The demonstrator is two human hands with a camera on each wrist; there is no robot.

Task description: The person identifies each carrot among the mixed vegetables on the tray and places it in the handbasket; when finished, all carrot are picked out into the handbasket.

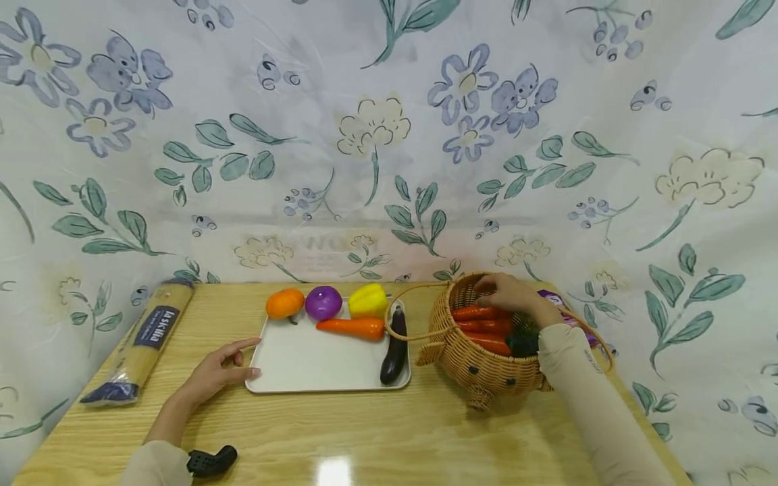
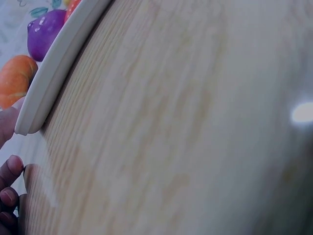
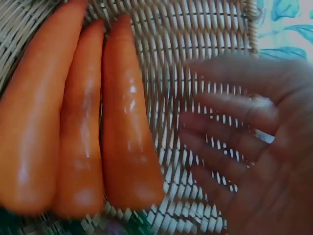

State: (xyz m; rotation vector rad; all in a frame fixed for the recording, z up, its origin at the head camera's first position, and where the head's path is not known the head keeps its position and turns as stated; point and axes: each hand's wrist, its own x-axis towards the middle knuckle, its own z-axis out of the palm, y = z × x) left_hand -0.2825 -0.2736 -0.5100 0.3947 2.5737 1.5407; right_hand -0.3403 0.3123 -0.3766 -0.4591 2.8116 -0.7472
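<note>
My left hand is at the left edge of a white tray, its thumb and forefinger touching the rim. On the tray lie an orange pumpkin, a purple round vegetable, a yellow bell pepper, a carrot and an eggplant. Over the mouth of a wicker basket is my right hand. In the right wrist view this hand looks blurred, its fingers extended and holding nothing, beside three carrots inside the basket. A dark green vegetable is partly hidden by my right forearm.
A pack of pasta lies at the table's left side. The basket's handle loop leans over the tray's right end. Behind the basket, a purple package is partly hidden. Floral cloth hangs behind the wooden table.
</note>
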